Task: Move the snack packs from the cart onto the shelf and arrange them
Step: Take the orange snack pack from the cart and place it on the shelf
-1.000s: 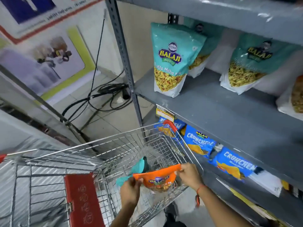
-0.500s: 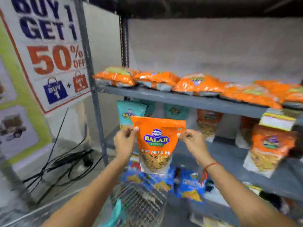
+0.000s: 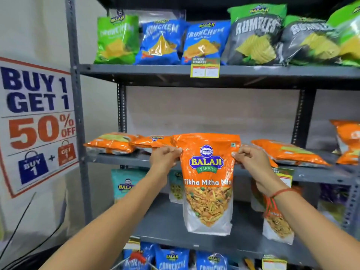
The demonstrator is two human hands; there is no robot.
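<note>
Head cam: left hand (image 3: pixel 165 157) and right hand (image 3: pixel 251 160) pinch the top corners of the orange Tikha Mitha Mix pack (image 3: pixel 207 182). Pack hangs upright, long axis vertical, just in front of the middle shelf (image 3: pixel 315 173), between flat-lying orange packs (image 3: pixel 111 143).

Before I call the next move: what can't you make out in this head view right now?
- Cart: cut off by the bottom edge, so remaining packs unknown.
- Shelf space behind the held orange pack: hidden by the pack.
- Price tag: print too small.
- Orange pouch behind the right hand: name partly covered by the forearm.
</note>
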